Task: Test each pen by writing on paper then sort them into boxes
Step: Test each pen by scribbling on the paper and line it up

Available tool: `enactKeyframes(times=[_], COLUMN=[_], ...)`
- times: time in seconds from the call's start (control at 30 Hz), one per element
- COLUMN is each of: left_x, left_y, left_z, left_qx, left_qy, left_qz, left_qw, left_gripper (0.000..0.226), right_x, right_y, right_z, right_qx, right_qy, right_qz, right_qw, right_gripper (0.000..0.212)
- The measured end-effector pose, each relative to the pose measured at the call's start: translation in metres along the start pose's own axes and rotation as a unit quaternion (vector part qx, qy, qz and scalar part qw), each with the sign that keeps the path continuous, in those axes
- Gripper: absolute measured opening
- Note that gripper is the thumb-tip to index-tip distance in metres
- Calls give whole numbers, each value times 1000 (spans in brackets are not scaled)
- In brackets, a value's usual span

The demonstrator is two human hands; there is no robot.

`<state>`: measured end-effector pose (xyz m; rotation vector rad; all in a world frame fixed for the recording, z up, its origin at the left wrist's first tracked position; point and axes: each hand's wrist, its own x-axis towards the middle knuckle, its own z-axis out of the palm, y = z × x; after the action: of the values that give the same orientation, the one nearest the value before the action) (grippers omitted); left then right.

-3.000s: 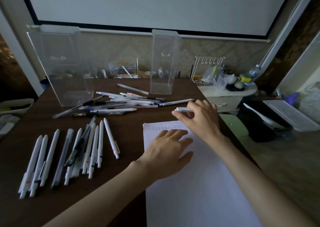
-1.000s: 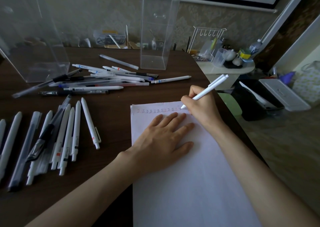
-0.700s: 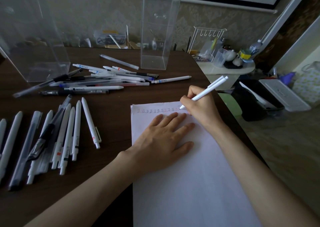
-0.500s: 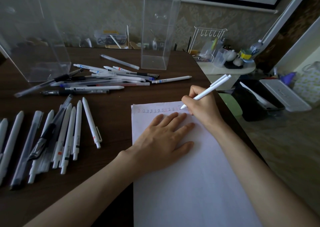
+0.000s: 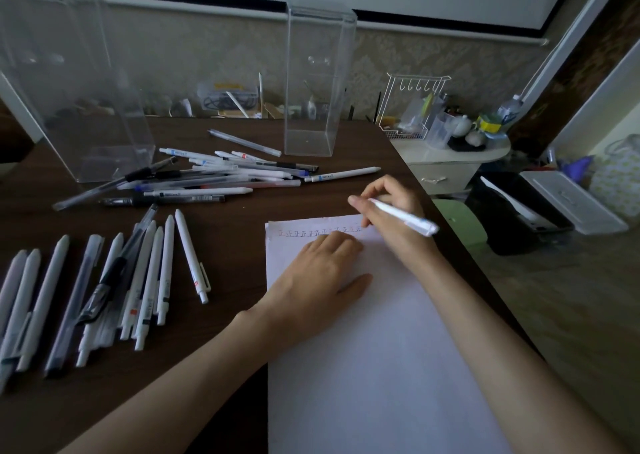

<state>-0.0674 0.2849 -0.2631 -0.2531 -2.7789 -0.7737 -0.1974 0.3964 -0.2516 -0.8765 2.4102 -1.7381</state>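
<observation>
A white sheet of paper lies on the dark table, with a row of small written marks along its top edge. My left hand presses flat on the paper just below the marks. My right hand grips a white pen above the sheet's top right corner; the pen lies nearly level, its far end pointing right. A loose pile of pens lies behind the paper. A row of pens lies to the left. Two clear boxes stand at the back, one large, one tall.
The table's right edge runs close beside my right hand. Beyond it stand a white side cabinet with a wire rack and small items, a black bin and a white case on the floor.
My right hand went from picking the white pen off the table to writing at the row of marks; it has now lifted the pen's tip off the paper and turned the pen nearly level.
</observation>
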Motion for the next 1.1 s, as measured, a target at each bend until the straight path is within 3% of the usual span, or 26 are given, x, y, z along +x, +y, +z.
enactKeyframes(times=[0.1, 0.17, 0.23, 0.33, 0.43, 0.63, 0.83, 1.1], left_x=[-2, -1, 0, 0, -1, -3, -13, -84], left_y=[2, 3, 4, 4, 1, 2, -1, -17], left_z=[-5, -8, -10, -12, -11, -9, -18, -64], left_qx=[-91, -119, -118, -89, -64, -25, 15, 209], left_qy=[51, 41, 17, 4, 16, 41, 38, 6], left_qz=[-77, -99, -89, -49, -28, -16, -80, -147], left_qw=[992, 987, 989, 995, 997, 999, 996, 967], left_gripper=[49, 63, 74, 67, 52, 51, 57, 66], right_x=[-1, -2, -3, -4, -3, -5, -7, -1], right_y=[0, -4, -8, -9, -8, -10, -10, 2], right_z=[0, -1, -2, -3, -2, 0, 0, 8], right_qx=[-13, -7, 27, 45, 7, -5, -63, -254], right_qy=[-28, -51, -67, -94, -118, -131, -162, -169], right_qz=[-8, -11, -6, 1, -6, -36, -24, -136], right_qw=[1000, 999, 997, 995, 993, 991, 984, 942], right_gripper=[27, 40, 36, 22, 21, 22, 48, 21])
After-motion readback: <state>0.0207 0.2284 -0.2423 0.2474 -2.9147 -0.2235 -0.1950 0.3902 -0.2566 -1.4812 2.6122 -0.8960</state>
